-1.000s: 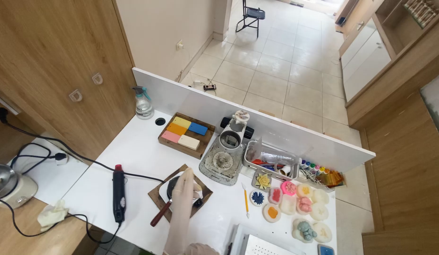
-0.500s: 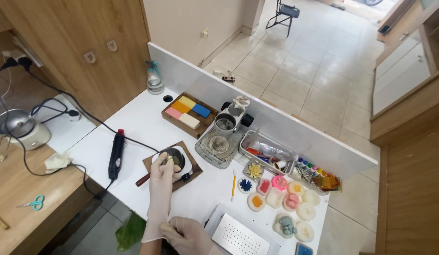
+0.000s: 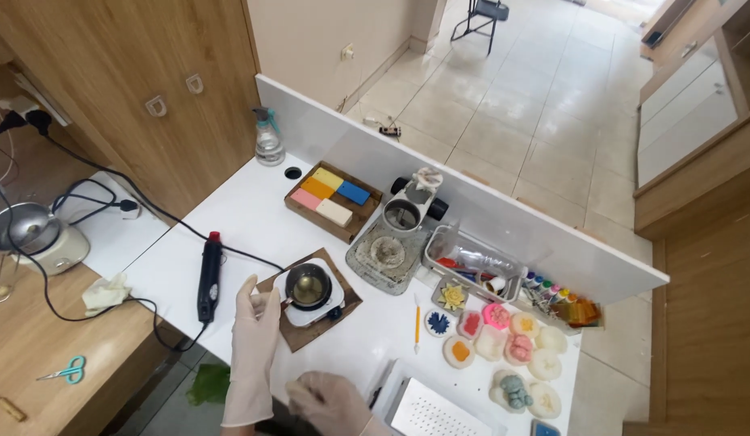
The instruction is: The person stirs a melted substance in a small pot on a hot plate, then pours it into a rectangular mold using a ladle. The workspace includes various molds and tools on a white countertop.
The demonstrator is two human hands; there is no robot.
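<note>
The gloved left hand [image 3: 254, 327] reaches the handle of the small black pot [image 3: 308, 287] on the white hotplate [image 3: 314, 300]; whether it grips is unclear. A black heat tool [image 3: 208, 276] lies left. The gloved right hand [image 3: 330, 401] hangs loosely curled, holding nothing, at the table's near edge [image 3: 367, 359].

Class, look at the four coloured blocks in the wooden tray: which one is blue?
The blue block sits at the tray's far right corner, next to the yellow block; the others are orange, pink and cream.
</note>
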